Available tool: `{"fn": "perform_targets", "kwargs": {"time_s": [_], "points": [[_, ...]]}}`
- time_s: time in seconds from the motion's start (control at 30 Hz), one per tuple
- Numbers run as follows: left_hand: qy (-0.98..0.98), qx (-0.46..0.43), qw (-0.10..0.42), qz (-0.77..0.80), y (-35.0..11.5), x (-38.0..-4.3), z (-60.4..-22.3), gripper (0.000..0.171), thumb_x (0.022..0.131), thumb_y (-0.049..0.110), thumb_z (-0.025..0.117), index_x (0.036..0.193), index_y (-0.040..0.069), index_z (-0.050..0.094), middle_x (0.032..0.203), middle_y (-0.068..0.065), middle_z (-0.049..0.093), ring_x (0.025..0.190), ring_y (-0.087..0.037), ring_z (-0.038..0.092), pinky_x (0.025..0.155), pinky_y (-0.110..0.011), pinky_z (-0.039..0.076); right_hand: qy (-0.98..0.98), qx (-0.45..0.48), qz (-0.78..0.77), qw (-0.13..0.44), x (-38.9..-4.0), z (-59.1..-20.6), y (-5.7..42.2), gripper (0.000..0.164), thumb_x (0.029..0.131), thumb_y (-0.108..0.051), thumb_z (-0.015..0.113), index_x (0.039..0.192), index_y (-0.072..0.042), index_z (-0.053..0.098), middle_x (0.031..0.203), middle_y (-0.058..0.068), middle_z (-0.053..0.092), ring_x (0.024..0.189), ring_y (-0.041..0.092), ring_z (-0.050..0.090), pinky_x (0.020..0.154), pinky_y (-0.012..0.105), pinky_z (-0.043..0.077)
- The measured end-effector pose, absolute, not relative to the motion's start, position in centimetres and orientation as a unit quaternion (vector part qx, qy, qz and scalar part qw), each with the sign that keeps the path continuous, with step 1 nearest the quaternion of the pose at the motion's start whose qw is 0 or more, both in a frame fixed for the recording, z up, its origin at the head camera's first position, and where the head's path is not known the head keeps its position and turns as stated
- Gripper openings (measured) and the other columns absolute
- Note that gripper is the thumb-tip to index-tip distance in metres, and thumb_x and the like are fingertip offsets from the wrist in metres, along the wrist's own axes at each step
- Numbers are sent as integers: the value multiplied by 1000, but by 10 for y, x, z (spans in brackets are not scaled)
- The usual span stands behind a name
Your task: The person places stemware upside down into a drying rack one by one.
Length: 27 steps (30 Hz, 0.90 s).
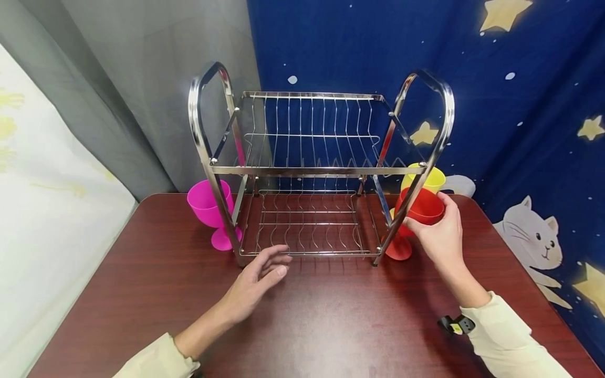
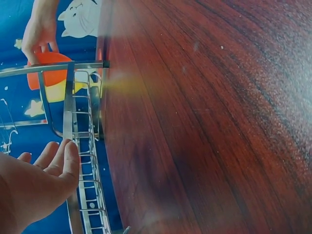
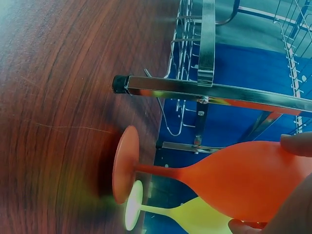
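My right hand [image 1: 444, 233] grips the red plastic goblet [image 1: 424, 207] by the rim of its bowl, thumb on one side and fingers on the other. The goblet stands upright just right of the metal dish rack [image 1: 312, 170], its round foot [image 3: 126, 165] right at the tabletop in the right wrist view. Behind it is a yellow goblet [image 1: 435, 180], partly hidden. My left hand [image 1: 255, 278] holds nothing; its fingers are relaxed and extended near the rack's lower front rail. A magenta goblet [image 1: 208, 205] stands at the rack's left side, partly behind its post.
Two wire tiers [image 1: 307, 223] make up the rack, with tall looped side handles [image 1: 446, 113]. It stands toward the back of a dark reddish wood table [image 1: 312, 320]. A blue star-patterned curtain [image 1: 326, 47] and a grey curtain [image 1: 156, 63] hang behind.
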<state>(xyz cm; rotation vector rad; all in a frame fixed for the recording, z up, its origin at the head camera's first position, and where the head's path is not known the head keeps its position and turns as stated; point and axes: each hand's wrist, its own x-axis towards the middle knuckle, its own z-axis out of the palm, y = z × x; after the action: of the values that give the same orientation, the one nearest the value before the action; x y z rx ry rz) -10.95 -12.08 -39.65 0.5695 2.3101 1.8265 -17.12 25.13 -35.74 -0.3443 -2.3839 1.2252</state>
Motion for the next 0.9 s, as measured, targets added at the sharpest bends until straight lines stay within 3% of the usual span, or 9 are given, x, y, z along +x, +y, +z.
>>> {"fn": "perform_targets", "kwargs": {"time_s": [0.17,0.43,0.63,0.9], "points": [[769,190,71,607,-120,-110,-397,44,100,22,53,142,15,43,129,-11,60,122,-37,55,99,-26,46,-859,-124,447,217,-167,-356,254,84,78,-17,77,148,-9,33,146,12,40,128,29,41,103,46,42],[767,192,73,607,-119,-110,-396,45,100,22,53,142,11,42,129,-12,60,122,-37,54,99,-26,46,-799,-63,524,289,-161,-357,258,75,75,-3,70,142,-12,39,131,2,50,112,13,47,86,16,41],[771,187,76,604,-120,-110,-396,45,100,24,52,142,13,43,129,-11,60,122,-37,55,99,-26,46,-744,11,586,320,-159,-359,261,76,71,3,67,142,-12,41,127,-4,51,114,15,48,87,14,44],[772,186,76,602,-120,-108,-397,47,100,24,52,143,9,42,129,-11,59,122,-37,55,100,-26,45,-686,75,656,305,-158,-362,260,78,70,12,66,143,0,42,127,12,54,113,26,50,92,16,46]]}}
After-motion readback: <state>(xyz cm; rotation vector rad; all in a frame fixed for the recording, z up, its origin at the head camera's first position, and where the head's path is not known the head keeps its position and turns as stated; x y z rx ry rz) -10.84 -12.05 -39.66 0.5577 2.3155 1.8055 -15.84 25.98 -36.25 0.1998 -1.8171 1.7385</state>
